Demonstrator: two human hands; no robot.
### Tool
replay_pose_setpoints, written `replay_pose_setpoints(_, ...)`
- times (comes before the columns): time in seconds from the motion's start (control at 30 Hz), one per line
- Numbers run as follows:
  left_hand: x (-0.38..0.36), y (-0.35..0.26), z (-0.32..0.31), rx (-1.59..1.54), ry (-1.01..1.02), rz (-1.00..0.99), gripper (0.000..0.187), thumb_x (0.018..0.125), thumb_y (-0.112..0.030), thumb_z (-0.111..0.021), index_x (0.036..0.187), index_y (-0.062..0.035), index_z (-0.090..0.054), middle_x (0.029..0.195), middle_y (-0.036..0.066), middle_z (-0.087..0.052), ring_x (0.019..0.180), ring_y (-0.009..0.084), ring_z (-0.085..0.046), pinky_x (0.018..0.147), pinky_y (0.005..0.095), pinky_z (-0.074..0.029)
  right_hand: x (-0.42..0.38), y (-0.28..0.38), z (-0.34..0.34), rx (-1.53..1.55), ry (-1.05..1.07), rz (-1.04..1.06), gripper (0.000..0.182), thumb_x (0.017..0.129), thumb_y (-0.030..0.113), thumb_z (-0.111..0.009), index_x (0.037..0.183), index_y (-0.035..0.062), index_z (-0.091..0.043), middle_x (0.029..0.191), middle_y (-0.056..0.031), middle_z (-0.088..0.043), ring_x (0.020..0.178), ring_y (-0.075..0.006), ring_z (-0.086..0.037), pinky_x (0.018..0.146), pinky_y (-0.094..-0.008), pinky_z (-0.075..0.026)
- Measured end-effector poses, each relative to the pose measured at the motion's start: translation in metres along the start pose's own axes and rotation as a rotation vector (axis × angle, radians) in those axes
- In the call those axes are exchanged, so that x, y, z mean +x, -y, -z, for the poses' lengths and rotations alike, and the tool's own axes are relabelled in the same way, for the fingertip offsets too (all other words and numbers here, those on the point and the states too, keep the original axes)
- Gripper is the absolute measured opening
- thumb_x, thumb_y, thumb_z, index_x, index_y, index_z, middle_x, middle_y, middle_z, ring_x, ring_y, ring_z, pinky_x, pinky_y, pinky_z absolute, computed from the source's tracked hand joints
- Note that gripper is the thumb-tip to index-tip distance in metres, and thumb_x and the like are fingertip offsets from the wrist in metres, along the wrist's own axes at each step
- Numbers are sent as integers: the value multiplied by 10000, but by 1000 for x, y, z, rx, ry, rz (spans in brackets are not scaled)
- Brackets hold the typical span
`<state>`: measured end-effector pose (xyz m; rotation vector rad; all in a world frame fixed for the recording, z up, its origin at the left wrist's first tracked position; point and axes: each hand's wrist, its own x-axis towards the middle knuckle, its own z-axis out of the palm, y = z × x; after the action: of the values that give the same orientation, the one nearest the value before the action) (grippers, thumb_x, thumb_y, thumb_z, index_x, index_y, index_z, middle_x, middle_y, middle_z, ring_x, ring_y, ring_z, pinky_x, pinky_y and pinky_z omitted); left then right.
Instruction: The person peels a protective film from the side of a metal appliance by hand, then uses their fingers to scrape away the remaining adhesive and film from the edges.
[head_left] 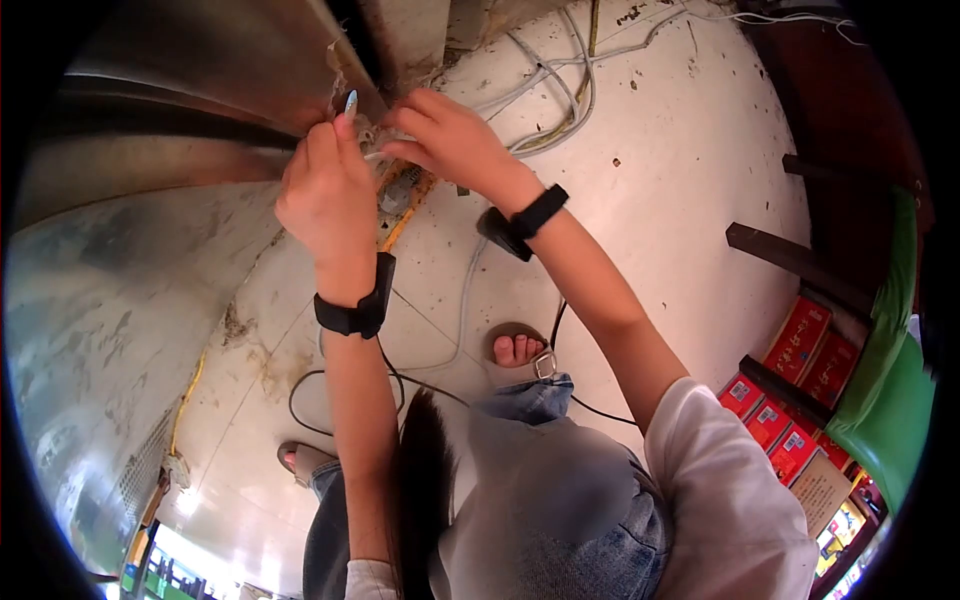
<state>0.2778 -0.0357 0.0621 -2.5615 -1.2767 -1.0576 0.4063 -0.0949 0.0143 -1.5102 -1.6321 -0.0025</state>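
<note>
My left hand (330, 185) is raised beside the corner of a metal cabinet (230, 60), its fingers pinched together with the thumb up. Close to its right, my right hand (440, 135) has its fingers bent toward the left hand. A pale, thin piece (374, 156) shows between the two hands; it is too small to make out. Below it, a yellow cable (402, 225) runs down from a dirty spot at the cabinet's foot. Both wrists carry black bands.
Grey cables (575, 95) lie coiled on the pale tiled floor (660, 180) at the upper right. A black cable (305, 400) loops near my sandalled feet. On the right stand dark wooden bars (770, 250), a green cloth (885, 400) and red boxes (800, 335).
</note>
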Motion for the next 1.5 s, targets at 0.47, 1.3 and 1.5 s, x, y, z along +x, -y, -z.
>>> replay_pose_setpoints(0.47, 4, 5, 6, -228, 74, -95, 152, 787, -139, -614, 666, -85, -541, 604, 51, -543, 546, 232, -545, 470, 316, -433, 32, 44, 13, 333, -305, -403, 187, 819, 165, -557, 878, -11, -543, 792, -125, -531, 688, -246, -544, 608, -314, -444)
replay_pose_setpoints(1.3, -10, 14, -16, -462, -63, -121, 98, 685, 20, -608, 662, -38, -533, 549, 104, -479, 472, 275, -473, 424, 326, -389, 47, 64, -17, 153, -406, -287, 143, 723, 77, -631, 725, 18, -501, 790, -117, -420, 727, -293, -459, 610, -365, -410)
replay_pose_setpoints(1.5, -6, 11, -10, -487, -43, -138, 124, 664, 52, -591, 652, -38, -508, 563, 98, -469, 498, 273, -480, 445, 332, -402, 46, 56, -14, 174, -382, -218, 113, 737, 20, -592, 743, 8, -479, 792, -124, -425, 731, -305, -461, 624, -365, -411)
